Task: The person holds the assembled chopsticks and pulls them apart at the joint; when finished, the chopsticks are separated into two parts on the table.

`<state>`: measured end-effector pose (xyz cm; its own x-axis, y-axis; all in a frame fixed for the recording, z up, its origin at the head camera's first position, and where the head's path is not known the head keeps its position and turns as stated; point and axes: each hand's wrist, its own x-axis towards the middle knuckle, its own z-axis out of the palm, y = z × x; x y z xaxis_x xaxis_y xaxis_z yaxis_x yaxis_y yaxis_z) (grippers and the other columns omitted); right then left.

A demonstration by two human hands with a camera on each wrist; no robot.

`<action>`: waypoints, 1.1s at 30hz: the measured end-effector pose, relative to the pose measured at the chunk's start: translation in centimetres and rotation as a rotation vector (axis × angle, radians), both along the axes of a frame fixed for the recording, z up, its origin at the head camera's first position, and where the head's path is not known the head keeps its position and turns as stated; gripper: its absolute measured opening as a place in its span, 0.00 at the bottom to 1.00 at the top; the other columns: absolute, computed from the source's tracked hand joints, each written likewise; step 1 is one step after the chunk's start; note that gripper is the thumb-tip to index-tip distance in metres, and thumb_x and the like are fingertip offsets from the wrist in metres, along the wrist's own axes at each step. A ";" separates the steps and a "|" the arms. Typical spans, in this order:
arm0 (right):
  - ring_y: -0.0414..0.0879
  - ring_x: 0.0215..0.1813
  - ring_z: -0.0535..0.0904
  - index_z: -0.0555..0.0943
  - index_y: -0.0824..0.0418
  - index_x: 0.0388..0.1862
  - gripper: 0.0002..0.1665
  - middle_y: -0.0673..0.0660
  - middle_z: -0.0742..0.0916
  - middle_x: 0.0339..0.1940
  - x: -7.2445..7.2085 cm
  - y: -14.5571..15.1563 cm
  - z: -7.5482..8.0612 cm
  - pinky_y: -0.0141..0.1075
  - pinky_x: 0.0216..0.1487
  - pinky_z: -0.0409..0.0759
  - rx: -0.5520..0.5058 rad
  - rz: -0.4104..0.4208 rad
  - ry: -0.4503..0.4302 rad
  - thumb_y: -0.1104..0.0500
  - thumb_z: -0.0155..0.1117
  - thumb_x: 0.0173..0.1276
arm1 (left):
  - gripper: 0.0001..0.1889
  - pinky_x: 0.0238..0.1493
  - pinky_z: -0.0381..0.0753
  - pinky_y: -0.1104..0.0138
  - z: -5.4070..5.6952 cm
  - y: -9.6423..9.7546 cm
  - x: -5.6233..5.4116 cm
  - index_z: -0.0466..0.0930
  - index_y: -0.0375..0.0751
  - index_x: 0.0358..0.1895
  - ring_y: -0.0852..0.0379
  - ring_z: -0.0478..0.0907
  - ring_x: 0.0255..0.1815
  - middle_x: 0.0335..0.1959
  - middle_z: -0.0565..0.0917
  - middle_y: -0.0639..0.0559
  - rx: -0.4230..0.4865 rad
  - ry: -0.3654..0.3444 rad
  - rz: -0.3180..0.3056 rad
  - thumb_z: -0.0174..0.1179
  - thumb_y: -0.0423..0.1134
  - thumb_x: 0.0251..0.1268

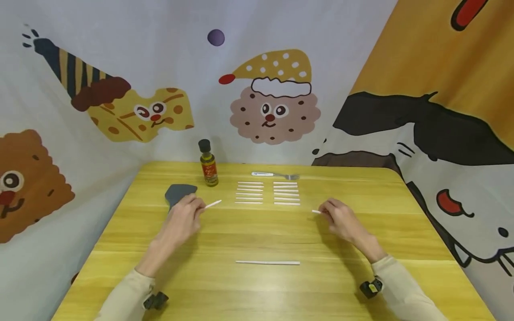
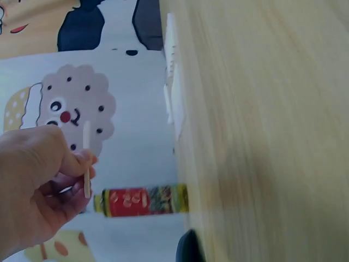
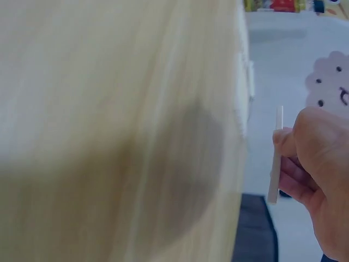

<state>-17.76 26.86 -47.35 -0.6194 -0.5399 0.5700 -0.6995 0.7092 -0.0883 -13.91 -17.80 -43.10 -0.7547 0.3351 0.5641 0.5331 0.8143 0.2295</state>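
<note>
My left hand pinches a short, thin white stick between thumb and fingers, raised over the table's left side. In the left wrist view that stick points upright past the fingertips. On the right, my right hand pinches another such stick, mostly covered by the fingers in the head view; the right wrist view shows more of this stick. Between the hands, farther back, short white sticks lie in two columns, a left one and a right one, several in each.
A longer white strip lies crosswise near the front of the wooden table. Behind the left hand are a dark grey spatula-like head and an upright bottle with a black cap. A white-handled fork lies behind the columns.
</note>
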 end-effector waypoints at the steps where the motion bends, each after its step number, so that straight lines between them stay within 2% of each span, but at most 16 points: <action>1: 0.50 0.34 0.82 0.83 0.65 0.33 0.14 0.57 0.85 0.32 0.1 0.4 0.2 0.43 0.32 0.85 0.012 0.003 -0.021 0.79 0.70 0.50 | 0.04 0.28 0.82 0.63 0.1 -0.1 -0.2 0.84 0.34 0.32 0.55 0.76 0.29 0.29 0.78 0.49 0.011 -0.019 -0.012 0.69 0.24 0.57; 4: 0.49 0.37 0.83 0.83 0.65 0.36 0.13 0.57 0.85 0.35 0.2 0.1 0.8 0.41 0.35 0.86 0.044 0.051 -0.047 0.77 0.72 0.54 | 0.02 0.27 0.82 0.66 -0.1 0.4 -0.7 0.86 0.34 0.35 0.57 0.76 0.28 0.29 0.80 0.50 0.017 -0.061 -0.048 0.68 0.26 0.60; 9: 0.48 0.37 0.82 0.83 0.65 0.36 0.11 0.56 0.85 0.34 0.2 -1.6 1.0 0.39 0.34 0.86 0.054 0.083 -0.024 0.75 0.73 0.57 | 0.03 0.27 0.80 0.71 -0.4 1.0 -1.2 0.87 0.36 0.37 0.62 0.75 0.27 0.29 0.81 0.52 0.008 -0.135 -0.068 0.70 0.28 0.61; 14: 0.47 0.35 0.81 0.84 0.64 0.35 0.10 0.56 0.85 0.34 -0.2 -2.1 1.0 0.38 0.33 0.85 0.048 0.071 -0.019 0.74 0.73 0.57 | 0.05 0.28 0.81 0.70 -0.3 1.1 -1.8 0.87 0.36 0.38 0.61 0.77 0.28 0.30 0.82 0.52 -0.002 -0.172 -0.083 0.70 0.28 0.60; 19: 0.46 0.36 0.82 0.84 0.63 0.36 0.09 0.56 0.86 0.35 -0.5 -2.6 1.2 0.37 0.34 0.85 0.050 0.060 -0.060 0.73 0.72 0.59 | 0.04 0.30 0.83 0.69 -0.4 1.4 -2.5 0.87 0.36 0.38 0.59 0.79 0.31 0.33 0.84 0.50 -0.028 -0.190 -0.102 0.69 0.28 0.60; 25: 0.44 0.36 0.82 0.85 0.64 0.37 0.07 0.55 0.86 0.36 -1.2 -3.6 1.4 0.36 0.36 0.86 0.048 0.067 -0.110 0.71 0.71 0.61 | 0.05 0.33 0.84 0.68 -0.6 2.4 -3.8 0.87 0.35 0.38 0.57 0.81 0.32 0.34 0.84 0.49 -0.043 -0.209 -0.140 0.68 0.26 0.60; 33: 0.44 0.36 0.82 0.86 0.62 0.39 0.06 0.54 0.86 0.36 -2.3 -4.9 1.3 0.35 0.37 0.86 0.045 0.069 -0.151 0.70 0.71 0.64 | 0.07 0.37 0.86 0.67 -0.9 4.2 -5.2 0.88 0.34 0.41 0.56 0.81 0.35 0.36 0.84 0.49 -0.038 -0.299 -0.178 0.64 0.24 0.61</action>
<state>-20.01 21.94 -46.07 -0.6566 -0.6072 0.4474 -0.7280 0.6652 -0.1658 -19.13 -13.61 -44.01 -0.8127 0.4927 0.3110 0.5810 0.7259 0.3681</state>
